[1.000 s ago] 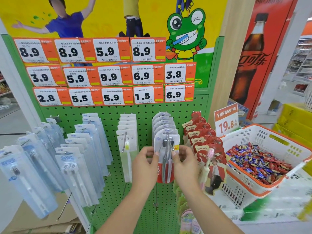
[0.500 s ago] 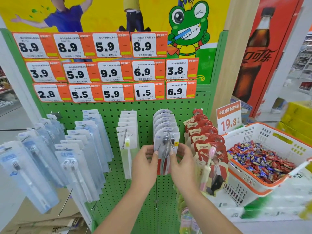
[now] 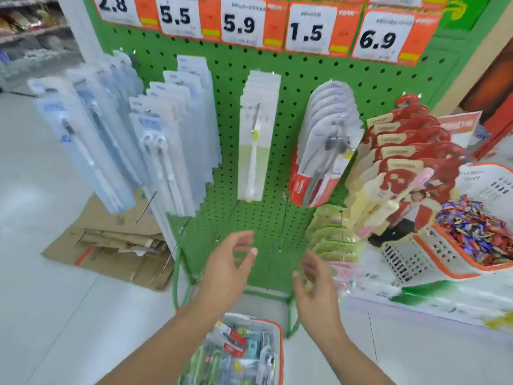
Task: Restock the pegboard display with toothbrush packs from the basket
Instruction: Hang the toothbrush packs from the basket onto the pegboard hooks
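Observation:
The green pegboard (image 3: pixel 299 87) carries rows of hanging toothbrush packs. The grey-and-red pack (image 3: pixel 319 151) that I handled hangs on its hook with others behind it. Both my hands are below the display and hold nothing. My left hand (image 3: pixel 229 269) has relaxed, spread fingers in front of the board's lower part. My right hand (image 3: pixel 316 290) is beside it, fingers loose. Below them on the floor stands the orange-rimmed basket (image 3: pixel 279 354) with several mixed toothbrush packs (image 3: pixel 236 354) inside.
Blue packs (image 3: pixel 155 140) and white-green packs (image 3: pixel 255 140) hang at the left and centre, red carded packs (image 3: pixel 402 162) and green ones (image 3: pixel 333 234) at the right. A white basket of sweets (image 3: pixel 485 226) stands at the right. Flattened cardboard (image 3: pixel 116 245) lies on the floor at the left.
Both hands have let go of the grey-and-red pack, which now hangs on the hook, and dropped toward the basket. The view has tilted down.

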